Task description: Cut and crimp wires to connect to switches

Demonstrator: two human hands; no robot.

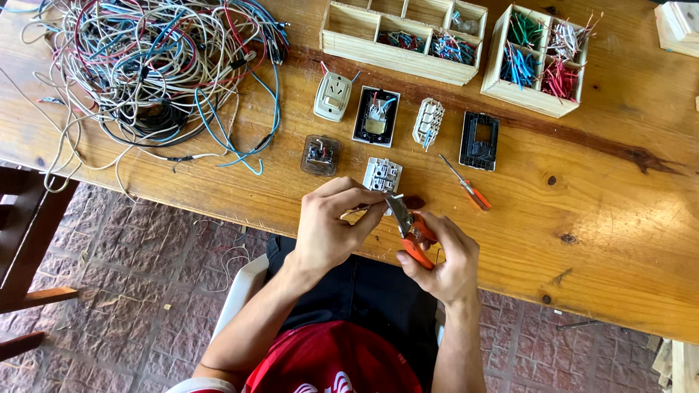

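At lower centre of frame, left hand pinches a short wire into orange-handled pliers gripped by right hand; squeeze lightly, keeping wire square to blades.

Orange-handled pliers in right hand, biting wire.

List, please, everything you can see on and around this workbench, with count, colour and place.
wooden table: one, brown, fills the view
wire tangle: one heap, mixed colours, far left
long wooden box: one, pale, far centre, wire bits inside
square wooden box: one, pale, far right, sorted wire bits
socket parts: about six, beige, black, white, clear, mid-table
screwdriver: one, orange handle, right of the parts
cutters: one, orange handles
left hand: pinching something small at the cutter tip
right hand: gripping the cutters
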